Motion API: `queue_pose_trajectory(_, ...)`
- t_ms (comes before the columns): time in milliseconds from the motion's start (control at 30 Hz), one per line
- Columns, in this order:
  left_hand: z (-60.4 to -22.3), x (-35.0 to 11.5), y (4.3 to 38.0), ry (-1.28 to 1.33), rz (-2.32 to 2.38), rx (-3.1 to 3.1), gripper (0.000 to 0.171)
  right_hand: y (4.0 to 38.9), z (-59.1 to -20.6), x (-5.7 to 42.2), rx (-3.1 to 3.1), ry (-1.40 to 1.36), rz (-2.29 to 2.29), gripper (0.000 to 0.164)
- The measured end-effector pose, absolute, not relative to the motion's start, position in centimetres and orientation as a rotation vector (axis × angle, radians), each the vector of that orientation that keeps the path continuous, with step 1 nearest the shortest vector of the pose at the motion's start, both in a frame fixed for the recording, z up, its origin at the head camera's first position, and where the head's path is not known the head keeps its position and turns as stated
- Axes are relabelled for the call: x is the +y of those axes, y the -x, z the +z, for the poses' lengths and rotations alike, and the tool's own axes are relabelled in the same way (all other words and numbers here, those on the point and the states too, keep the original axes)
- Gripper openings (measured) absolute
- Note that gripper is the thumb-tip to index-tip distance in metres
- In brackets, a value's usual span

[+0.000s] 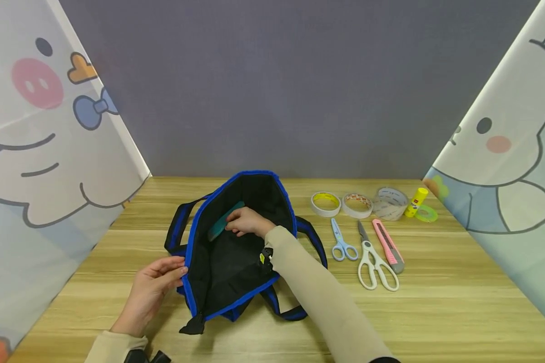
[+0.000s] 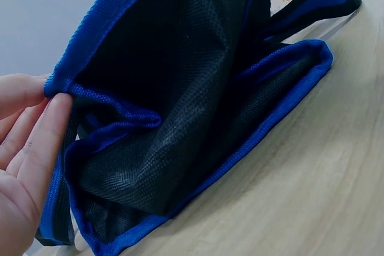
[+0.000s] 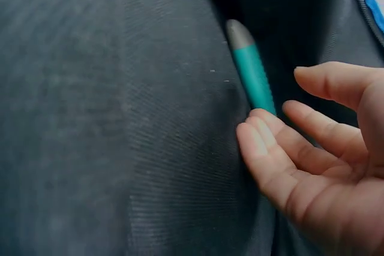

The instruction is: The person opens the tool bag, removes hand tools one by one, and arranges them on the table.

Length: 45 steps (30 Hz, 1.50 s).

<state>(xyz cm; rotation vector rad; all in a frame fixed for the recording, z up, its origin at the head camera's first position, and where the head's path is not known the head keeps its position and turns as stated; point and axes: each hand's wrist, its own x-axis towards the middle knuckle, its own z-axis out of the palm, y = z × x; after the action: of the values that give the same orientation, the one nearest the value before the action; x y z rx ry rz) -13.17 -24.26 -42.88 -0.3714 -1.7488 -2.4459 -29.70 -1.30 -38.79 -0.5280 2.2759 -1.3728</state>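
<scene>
A black bag with blue trim (image 1: 236, 267) lies on the table with its mouth wide toward me. My left hand (image 1: 156, 285) pinches the bag's left rim between thumb and fingers; the left wrist view shows the blue edging (image 2: 63, 67) in that grip. Reaching inside the bag, my right hand (image 1: 250, 222) is beside a slim teal object with a grey rounded end (image 3: 253, 70), which leans along the inner wall. The right fingertips are right at its lower part, while the thumb stands apart from it. The hand hides the rest of the object.
Right of the bag lie blue scissors (image 1: 337, 233), white-handled scissors (image 1: 365, 248) and a pink utility knife (image 1: 388, 244). Behind them are several tape rolls (image 1: 315, 206) and a yellow glue stick (image 1: 416, 201). A grey panel (image 1: 281, 91) borders the table's back.
</scene>
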Motion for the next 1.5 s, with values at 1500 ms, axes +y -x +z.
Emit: queue_pose_trajectory(1500,-42.7,-24.1,13.3,0.438,-2.444,-1.727,0.037,29.9,-39.9,-4.8,1.39,-0.173,-2.065,0.027)
